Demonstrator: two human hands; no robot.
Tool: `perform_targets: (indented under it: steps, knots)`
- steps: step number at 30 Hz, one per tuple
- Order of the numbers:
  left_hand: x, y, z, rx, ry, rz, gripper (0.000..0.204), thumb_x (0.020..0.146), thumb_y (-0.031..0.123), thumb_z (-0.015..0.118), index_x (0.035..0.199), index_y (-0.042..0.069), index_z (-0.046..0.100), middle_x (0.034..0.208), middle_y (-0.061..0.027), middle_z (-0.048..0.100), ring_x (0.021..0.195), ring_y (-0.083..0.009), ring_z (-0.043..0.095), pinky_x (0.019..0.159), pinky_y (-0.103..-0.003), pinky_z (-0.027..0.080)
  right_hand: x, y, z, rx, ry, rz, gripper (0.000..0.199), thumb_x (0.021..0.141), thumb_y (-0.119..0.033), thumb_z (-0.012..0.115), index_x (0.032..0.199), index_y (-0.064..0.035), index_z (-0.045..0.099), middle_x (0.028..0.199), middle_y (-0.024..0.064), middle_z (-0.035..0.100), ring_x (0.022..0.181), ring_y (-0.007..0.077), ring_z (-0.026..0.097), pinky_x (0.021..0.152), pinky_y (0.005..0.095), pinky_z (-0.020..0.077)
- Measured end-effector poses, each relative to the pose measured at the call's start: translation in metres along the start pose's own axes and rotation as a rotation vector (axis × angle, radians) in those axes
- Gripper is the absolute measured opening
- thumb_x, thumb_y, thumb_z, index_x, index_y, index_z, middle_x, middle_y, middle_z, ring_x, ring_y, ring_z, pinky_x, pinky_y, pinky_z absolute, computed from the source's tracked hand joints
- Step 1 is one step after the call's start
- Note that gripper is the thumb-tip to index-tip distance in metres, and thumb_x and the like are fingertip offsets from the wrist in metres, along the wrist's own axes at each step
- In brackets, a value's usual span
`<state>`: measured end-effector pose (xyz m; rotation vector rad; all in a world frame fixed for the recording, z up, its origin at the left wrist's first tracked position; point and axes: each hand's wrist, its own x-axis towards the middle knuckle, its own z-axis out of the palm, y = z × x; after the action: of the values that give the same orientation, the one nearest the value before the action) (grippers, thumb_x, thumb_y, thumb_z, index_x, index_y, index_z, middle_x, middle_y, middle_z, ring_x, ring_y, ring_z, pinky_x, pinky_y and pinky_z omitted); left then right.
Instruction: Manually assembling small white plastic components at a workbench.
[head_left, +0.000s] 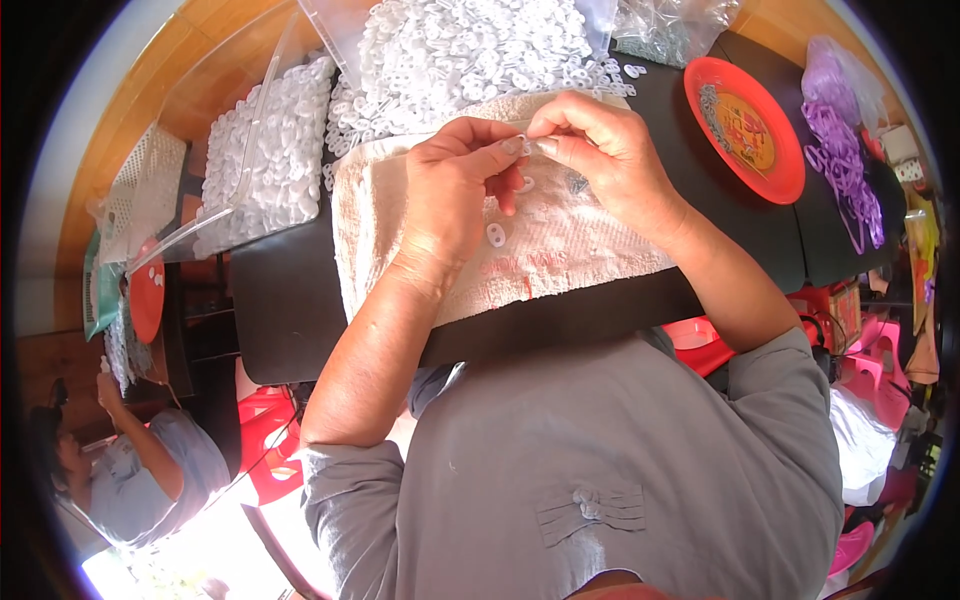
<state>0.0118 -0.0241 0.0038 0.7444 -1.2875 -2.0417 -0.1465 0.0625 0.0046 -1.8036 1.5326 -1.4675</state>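
Over a cream towel (380, 240), my left hand (455, 175) pinches a small white oval plastic piece (526, 146) between thumb and forefinger. From the other side, my right hand (612, 160) has its thumb and forefinger closed at the same piece; whatever else lies in that pinch is too small to make out. Beneath my hands, a loose white piece with two holes (495, 235) lies flat on the towel. Another white piece (526, 184) shows beside my left fingers. A little grey pile of tiny parts (577, 184) sits under my right hand.
A large heap of white pieces (470, 45) spreads behind the towel. More white pieces (265, 155) fill a clear bin at left. A red plate (788, 185) with small metal parts and purple ribbon (845, 150) lie right. Another person (160, 460) works at far left.
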Motion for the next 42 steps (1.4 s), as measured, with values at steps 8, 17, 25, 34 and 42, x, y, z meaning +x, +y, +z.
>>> perform_targets:
  steps: [8,17,25,34,42]
  knots:
    - [-0.003,0.000,0.005,0.023,0.027,0.004,0.010,0.087,0.001,0.062,0.094,-0.006,0.061,0.076,-0.0091,0.064,0.057,-0.0124,0.058,0.046,-0.024,0.045,-0.001,-0.004,0.002,0.048,0.028,0.056,0.007,0.087,0.002,0.060,0.093,0.0016,0.062,0.087,0.0009,0.062,0.081,0.0066,0.056,0.073,0.0221,0.0454]
    - [-0.006,-0.002,0.008,0.023,0.057,0.000,0.007,0.086,0.000,0.061,0.092,-0.005,0.061,0.073,-0.0091,0.063,0.053,-0.0107,0.055,0.043,-0.023,0.042,-0.002,-0.007,0.004,0.003,0.022,0.008,0.009,0.085,0.006,0.058,0.091,0.0016,0.062,0.085,0.0022,0.063,0.081,0.0079,0.058,0.073,0.0218,0.0467]
    - [-0.011,-0.010,0.013,-0.027,0.142,0.047,0.004,0.086,-0.002,0.061,0.089,-0.004,0.060,0.070,-0.0072,0.061,0.051,-0.0095,0.052,0.040,-0.023,0.038,-0.006,-0.005,0.022,-0.049,0.102,-0.140,0.013,0.083,0.011,0.055,0.088,0.0003,0.061,0.085,0.0031,0.063,0.078,0.0093,0.059,0.069,0.0226,0.0488]
    - [-0.009,-0.005,0.011,-0.099,0.143,0.002,0.005,0.086,-0.002,0.061,0.090,-0.004,0.060,0.071,-0.0090,0.062,0.052,-0.0115,0.055,0.042,-0.023,0.041,-0.001,-0.010,0.012,0.013,0.101,0.045,0.008,0.088,0.002,0.060,0.095,0.0002,0.060,0.086,0.0008,0.063,0.080,0.0084,0.058,0.074,0.0235,0.0480]
    - [-0.006,-0.005,0.009,-0.087,0.116,-0.010,0.006,0.086,-0.001,0.061,0.092,-0.004,0.060,0.074,-0.0108,0.064,0.054,-0.0124,0.057,0.042,-0.024,0.042,0.002,0.000,0.004,-0.173,0.050,-0.046,0.003,0.088,-0.001,0.060,0.090,0.0017,0.058,0.078,0.0039,0.060,0.072,0.0103,0.055,0.066,0.0247,0.0450]
